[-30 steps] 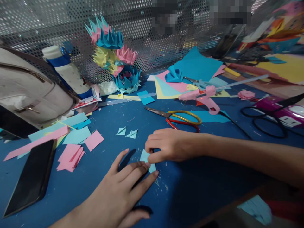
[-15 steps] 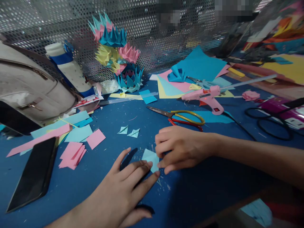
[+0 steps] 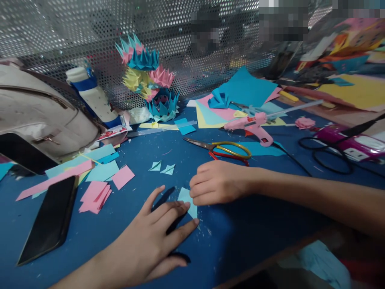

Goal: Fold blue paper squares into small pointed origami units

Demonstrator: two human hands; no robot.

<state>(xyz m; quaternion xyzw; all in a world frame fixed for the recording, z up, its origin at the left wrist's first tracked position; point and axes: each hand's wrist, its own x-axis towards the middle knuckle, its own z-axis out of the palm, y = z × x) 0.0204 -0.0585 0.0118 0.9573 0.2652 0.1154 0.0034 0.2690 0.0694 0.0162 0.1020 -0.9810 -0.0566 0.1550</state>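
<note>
A small light-blue paper piece (image 3: 186, 199) lies flat on the blue table (image 3: 240, 237) between my hands. My left hand (image 3: 153, 237) rests palm down with its fingertips pinning the paper's lower edge. My right hand (image 3: 218, 182) is curled, fingers pressing along the paper's right side. Two small folded light-blue triangles (image 3: 163, 167) lie just beyond. Red-and-yellow-handled scissors (image 3: 224, 149) sit behind my right hand.
A pink glue gun (image 3: 255, 125) and coloured paper sheets (image 3: 240, 90) lie at the back. Stacked origami flowers (image 3: 150, 76) stand by the mesh wall. A black phone (image 3: 49, 218), pink squares (image 3: 94, 196), a white bottle (image 3: 92, 94) and a bag (image 3: 39, 116) are left.
My right hand slid right along the paper, then came back left over its edge. My left hand kept holding the paper down.
</note>
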